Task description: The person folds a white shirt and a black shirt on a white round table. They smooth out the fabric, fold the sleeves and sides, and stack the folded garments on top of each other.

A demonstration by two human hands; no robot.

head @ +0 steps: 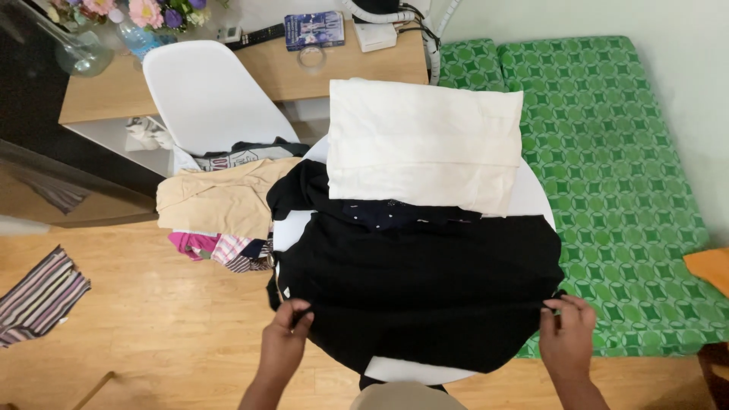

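**Black cloth stretched between two hands on a round table**

Black and soft, the large dark garment point(425, 288) lies spread across the round white tabletop point(531, 199), its near edge hanging toward the person. The left hand point(285, 343) pinches the garment's left near edge, fingers curled closed on a small fold of cloth; the right hand point(568, 334) does the same at the right edge, thumb and fingers closed on the fabric. With one hand at each side, the cloth is held fairly flat and wide, with only shallow creases running across it.

Beyond the garment, a folded cream-white cloth point(421, 144) rests on the far part of the table as a neat, smooth rectangle, partly overlapping a darker item with tiny pale dots point(380, 212). To the left, the white moulded plastic chair point(205, 91) carries a loose heap of clothes: a tan garment point(216, 199) on top, pink and striped pieces below.

A striped cloth point(38, 296) lies on the wooden floor at far left. On the right runs a green patterned mattress point(607, 152), quilted-looking. A pale wooden desk point(342, 64) behind holds a vase of flowers point(83, 38).
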